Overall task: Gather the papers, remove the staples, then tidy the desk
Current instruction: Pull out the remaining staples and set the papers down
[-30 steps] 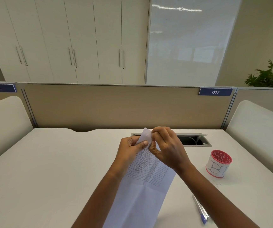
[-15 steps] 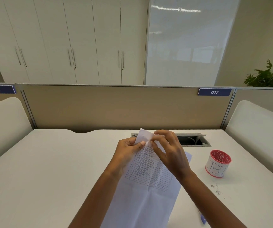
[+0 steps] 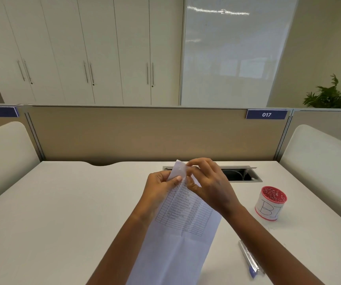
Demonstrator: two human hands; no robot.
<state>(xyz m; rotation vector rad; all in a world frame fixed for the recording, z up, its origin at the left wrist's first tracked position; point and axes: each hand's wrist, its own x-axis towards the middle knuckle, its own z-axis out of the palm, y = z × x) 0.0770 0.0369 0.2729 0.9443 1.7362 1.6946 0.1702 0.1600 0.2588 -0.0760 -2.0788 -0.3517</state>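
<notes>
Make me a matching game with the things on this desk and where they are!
Things:
1. papers
2. red cup
3. pen
4. desk number sign

Places:
A. on the partition
B. lying at the desk's near right
C. held in both hands
D. standing at the right, behind the pen

Pairs: 1-C, 2-D, 3-B, 4-A

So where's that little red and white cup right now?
The cup stands on the right side of the desk, to the right of the right hand and just in front of the open cable slot.
</notes>
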